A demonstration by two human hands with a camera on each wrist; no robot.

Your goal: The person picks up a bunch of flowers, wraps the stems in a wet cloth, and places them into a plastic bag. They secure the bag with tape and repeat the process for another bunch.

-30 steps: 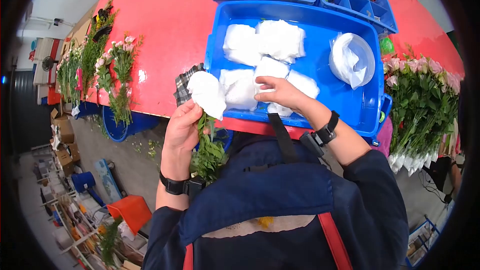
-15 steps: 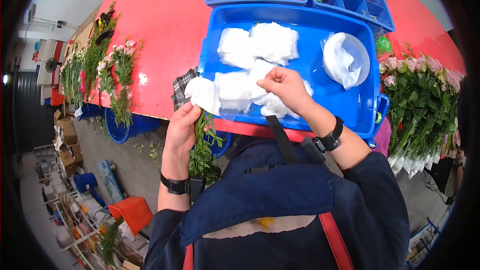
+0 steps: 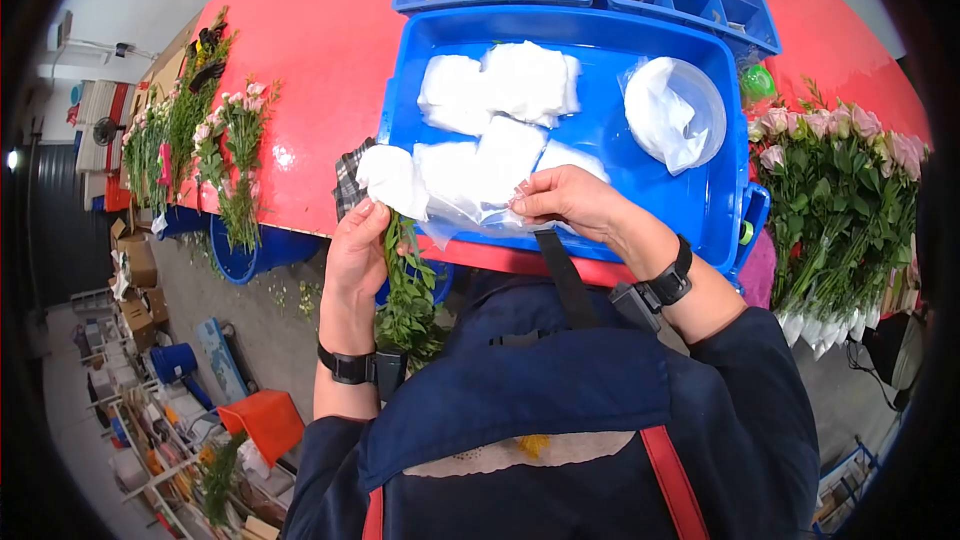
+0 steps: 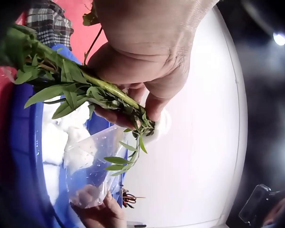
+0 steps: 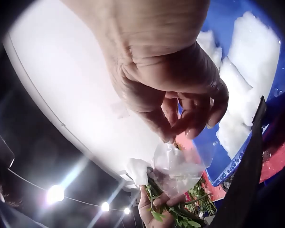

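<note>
My left hand grips a bunch of leafy green stems, leaves hanging below the fingers. A white, cotton-like wad sits at the stem ends, just above the thumb. With thumb and fingertips my right hand pinches the edge of a clear plastic bag. The bag stretches toward the left hand and, in the right wrist view, overlaps the stems. Under both hands' level lies a blue tray with several white pads, some partly hidden behind the right hand.
A round clear tub with white material stands in the tray's right side. Blue compartment boxes sit behind it. Pink roses in bunches lie at right, more flowers at left on the red table. A checked cloth hangs beside the tray.
My right hand, earlier spread over the white pads, has closed into a pinch and now holds the clear plastic bag lower and nearer the left hand. The left hand still grips the stems.
</note>
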